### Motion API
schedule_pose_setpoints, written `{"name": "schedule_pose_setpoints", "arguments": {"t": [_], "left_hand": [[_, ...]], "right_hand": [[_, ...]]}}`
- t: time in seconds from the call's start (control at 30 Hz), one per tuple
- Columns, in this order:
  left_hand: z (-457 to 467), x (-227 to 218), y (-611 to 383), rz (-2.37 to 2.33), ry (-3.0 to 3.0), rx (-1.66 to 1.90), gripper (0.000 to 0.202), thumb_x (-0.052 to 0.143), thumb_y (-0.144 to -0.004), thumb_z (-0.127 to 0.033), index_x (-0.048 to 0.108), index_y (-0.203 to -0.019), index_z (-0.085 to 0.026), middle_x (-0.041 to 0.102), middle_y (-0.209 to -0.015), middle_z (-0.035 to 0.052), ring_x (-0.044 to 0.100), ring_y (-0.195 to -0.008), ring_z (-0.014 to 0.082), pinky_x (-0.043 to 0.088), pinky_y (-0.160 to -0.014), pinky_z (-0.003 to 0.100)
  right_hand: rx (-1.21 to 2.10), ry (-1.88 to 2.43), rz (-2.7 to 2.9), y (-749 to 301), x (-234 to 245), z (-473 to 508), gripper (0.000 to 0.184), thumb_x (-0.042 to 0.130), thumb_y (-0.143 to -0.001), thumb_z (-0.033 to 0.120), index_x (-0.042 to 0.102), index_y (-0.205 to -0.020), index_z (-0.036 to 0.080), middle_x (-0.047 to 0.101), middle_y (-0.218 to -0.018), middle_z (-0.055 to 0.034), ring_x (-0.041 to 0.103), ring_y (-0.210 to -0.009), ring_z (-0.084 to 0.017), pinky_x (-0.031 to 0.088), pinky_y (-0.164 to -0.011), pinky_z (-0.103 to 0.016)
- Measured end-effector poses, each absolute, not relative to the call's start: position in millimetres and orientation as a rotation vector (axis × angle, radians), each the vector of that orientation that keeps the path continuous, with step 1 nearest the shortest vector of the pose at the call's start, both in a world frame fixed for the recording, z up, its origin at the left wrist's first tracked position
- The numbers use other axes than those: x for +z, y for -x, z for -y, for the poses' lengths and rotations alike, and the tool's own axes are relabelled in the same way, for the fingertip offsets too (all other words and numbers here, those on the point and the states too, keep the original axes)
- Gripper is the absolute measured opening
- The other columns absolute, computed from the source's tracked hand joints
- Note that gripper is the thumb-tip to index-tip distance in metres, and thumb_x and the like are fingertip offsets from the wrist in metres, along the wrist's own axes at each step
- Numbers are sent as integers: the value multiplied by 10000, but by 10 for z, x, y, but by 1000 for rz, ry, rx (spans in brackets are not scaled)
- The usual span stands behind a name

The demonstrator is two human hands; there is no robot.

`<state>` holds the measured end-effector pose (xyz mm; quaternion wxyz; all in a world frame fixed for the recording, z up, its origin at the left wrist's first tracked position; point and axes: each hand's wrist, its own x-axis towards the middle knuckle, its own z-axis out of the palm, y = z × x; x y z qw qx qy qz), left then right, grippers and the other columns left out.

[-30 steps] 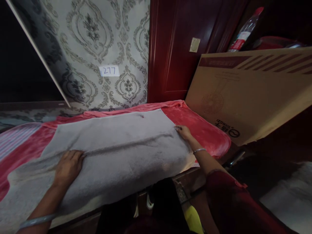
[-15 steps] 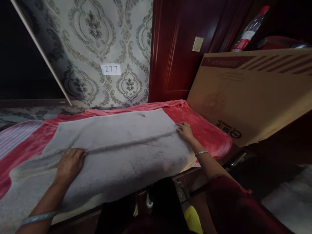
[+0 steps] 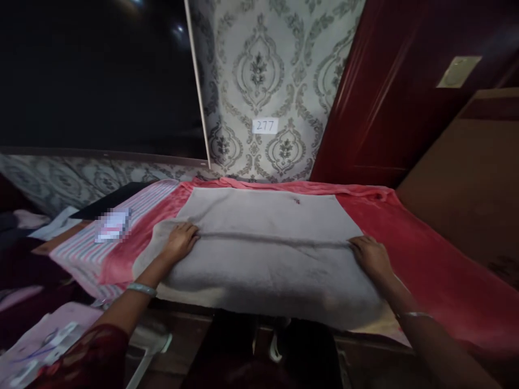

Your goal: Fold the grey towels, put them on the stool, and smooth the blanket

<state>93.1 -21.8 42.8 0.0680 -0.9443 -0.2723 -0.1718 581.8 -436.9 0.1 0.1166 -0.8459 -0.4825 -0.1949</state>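
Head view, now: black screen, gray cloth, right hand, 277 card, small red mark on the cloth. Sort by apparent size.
1. Black screen and gray cloth: too close to rank
2. Right hand
3. 277 card
4. Red mark

1 head-worn view, forward and down over nearby grey cloth (image 3: pixel 263 267)

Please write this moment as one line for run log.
left hand: touching grey cloth at crease | right hand: touching same crease, further right | red blanket: under cloth
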Motion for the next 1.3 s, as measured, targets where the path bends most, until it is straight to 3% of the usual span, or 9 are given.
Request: {"name": "schedule_pose_setpoints", "arguments": {"t": [0.3, 0.57, 0.73, 1.03, 1.3], "left_hand": [[119, 515, -470, 980, 2779, -513, 249, 538, -916, -299, 683, -1078, -180, 673, -1165, 162, 583, -1155, 341, 434, -991, 488], [213, 489, -417, 1251, 2710, -591, 256, 574, -888, -216, 704, -1108, -192, 615, -1283, 162, 528, -1220, 336, 422, -1004, 473], [90, 609, -407, 1239, 2751, -579, 243, 514, -926, -182, 715, -1060, -164, 696, -1153, 156, 596, -1149, 312, 418, -1004, 461], [7, 690, -357, 1155, 2731, -529, 276, 447, -938, -193, 701, -1033, -143, 712, -1080, 173, 631, -1088, 309, 459, -964, 433], [54, 781, -286, 1156, 2627, -642, 349, 374, -925, -205, 693, -1051, -142, 725, -1063, 169, 636, -1070, 326, 463, -963, 466]], "right_hand": [[-518, 2443, 1351, -5765, 75, 4375, 411, 387, -936, 323, 763, -972, 158, 752, -1056, -168, 675, -1035, -346, 523, -862, -470], [-367, 2432, 1277, -5718, 144, 4410, 431, 336, -882, 474, 703, -838, 251, 745, -1025, -191, 682, -1012, -395, 541, -860, -522], [-371, 2411, 1206, -5732, 136, 4401, 378, 351, -851, 486, 678, -814, 301, 743, -983, -165, 692, -986, -388, 547, -801, -523], [-423, 2525, 1184, -5736, 143, 4387, 518, 311, -893, 463, 744, -942, 185, 741, -1048, -212, 692, -1002, -370, 539, -794, -473], [-599, 2420, 1218, -5653, 334, 4480, 467, 347, -876, 394, 744, -935, 156, 756, -985, -194, 708, -960, -333, 524, -853, -436]]}}
